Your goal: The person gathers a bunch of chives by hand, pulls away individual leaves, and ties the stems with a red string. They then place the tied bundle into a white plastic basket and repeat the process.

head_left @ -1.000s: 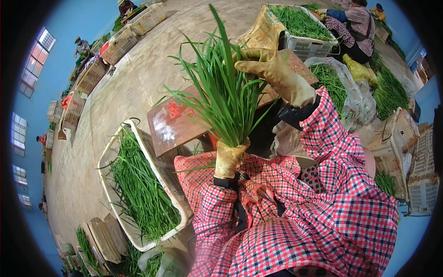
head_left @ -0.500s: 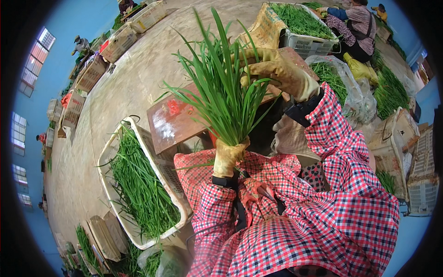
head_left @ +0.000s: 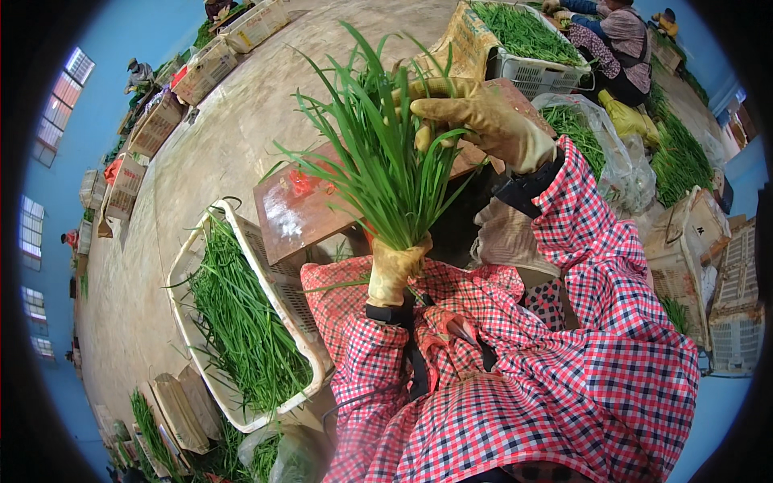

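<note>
A bunch of garlic chives stands upright before me, its long flat green leaves fanning out at the top. My left hand, in a stained yellowish glove, is closed round the bunch's lower end and hides the stalk bases. At the upper right side of the leaves is my right hand, gloved likewise. Its fingers curl in among the blades, and leaves partly cover the fingertips. Just behind the bunch is a low reddish-brown wooden table with a wet patch and a small red scrap.
On my left stands a white plastic crate heaped with chives. Beyond the table, at the right, are another full crate and a clear plastic bag of greens. A seated co-worker is at the far right. Several crates line the left wall.
My right hand's fingers have closed in more on the leaves. The bunch's tops have dropped slightly, while my left hand keeps its hold with little movement.
</note>
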{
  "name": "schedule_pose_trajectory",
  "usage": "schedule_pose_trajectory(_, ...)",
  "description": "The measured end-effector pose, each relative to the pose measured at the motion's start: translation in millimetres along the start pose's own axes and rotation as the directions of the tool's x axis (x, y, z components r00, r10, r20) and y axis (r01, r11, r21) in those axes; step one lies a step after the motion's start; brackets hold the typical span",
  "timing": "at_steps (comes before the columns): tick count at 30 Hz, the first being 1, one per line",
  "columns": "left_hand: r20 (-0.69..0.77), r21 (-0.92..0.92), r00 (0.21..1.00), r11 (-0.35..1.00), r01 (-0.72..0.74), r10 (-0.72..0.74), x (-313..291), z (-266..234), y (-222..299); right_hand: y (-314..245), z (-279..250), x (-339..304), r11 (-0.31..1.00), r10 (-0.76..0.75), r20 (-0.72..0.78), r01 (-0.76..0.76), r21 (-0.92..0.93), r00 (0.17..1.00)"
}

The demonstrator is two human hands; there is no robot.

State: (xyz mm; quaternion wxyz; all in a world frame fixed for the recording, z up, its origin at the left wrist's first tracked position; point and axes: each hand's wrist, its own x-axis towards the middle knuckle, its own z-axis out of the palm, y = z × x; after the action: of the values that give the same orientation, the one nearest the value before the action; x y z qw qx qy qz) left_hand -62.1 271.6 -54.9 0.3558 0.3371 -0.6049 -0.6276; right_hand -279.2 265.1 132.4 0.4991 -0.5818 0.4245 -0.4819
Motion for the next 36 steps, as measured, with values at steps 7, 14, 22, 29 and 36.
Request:
schedule_pose_trajectory(7, 0.018, 0.016, 0.998, 0.999, 0.052, -0.052, -1.0, -1.4, 2.0, -5.2, 6.7, 0.3, 0.996, 0.090, -0.150, -0.088, 0.023, 0.985)
schedule_pose_trajectory(14, 0.034, -0.001, 0.995, 0.996, 0.090, -0.090, -1.9, 0.7, 2.5, 11.9, -6.7, 10.9, 0.995, 0.068, -0.137, -0.057, 0.085, 0.988)
schedule_pose_trajectory(22, 0.061, -0.021, 0.996, 0.998, 0.060, -0.059, -0.4, -2.6, 3.3, 20.1, -24.0, 17.7, 0.998, 0.013, -0.200, -0.025, -0.056, 0.980)
schedule_pose_trajectory(29, 0.013, 0.009, 0.999, 0.999, -0.041, 0.041, 4.1, -1.1, 0.8, -8.4, -38.4, 19.3, 0.995, -0.031, -0.255, 0.005, -0.103, 0.966)
schedule_pose_trajectory(36, 0.009, -0.052, 0.998, 0.996, -0.067, 0.068, 10.2, 4.2, 1.1, -26.6, -83.2, 9.2, 0.971, -0.062, -0.335, -0.022, -0.240, 0.940)
